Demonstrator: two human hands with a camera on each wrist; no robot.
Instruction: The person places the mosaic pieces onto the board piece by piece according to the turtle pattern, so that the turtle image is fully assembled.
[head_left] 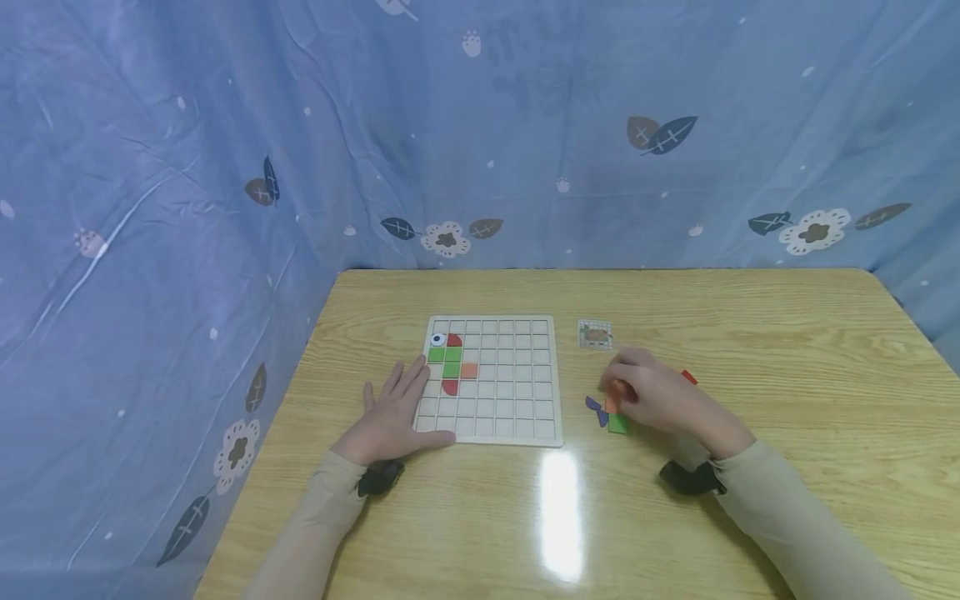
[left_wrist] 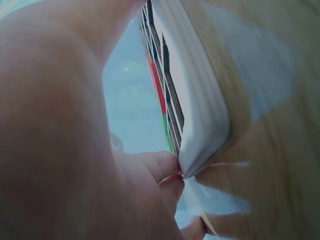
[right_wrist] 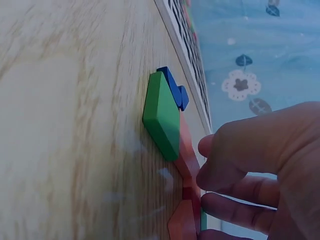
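The left hand (head_left: 390, 421) rests along the left edge of a white grid board (head_left: 510, 443), fingers extended and thumb at its near edge. On the board lie an eye tile (head_left: 438, 340), red quarter-round tiles (head_left: 454, 340), green square tiles (head_left: 437, 355) and an orange square tile (head_left: 468, 371). Right of the board, the right hand (head_left: 652, 396) bends its fingers down over loose pieces. Orange pieces (right_wrist: 186, 145) lie by its fingertips; whether it pinches one is unclear. Nearby are a green square piece (right_wrist: 162, 117) and blue pieces (right_wrist: 172, 87).
A small pattern card (head_left: 596, 334) lies beyond the right hand, beside the board. A red piece (head_left: 688, 377) shows behind that hand. The wooden table (head_left: 787, 350) meets a blue patterned curtain (head_left: 562, 167) at the back and left.
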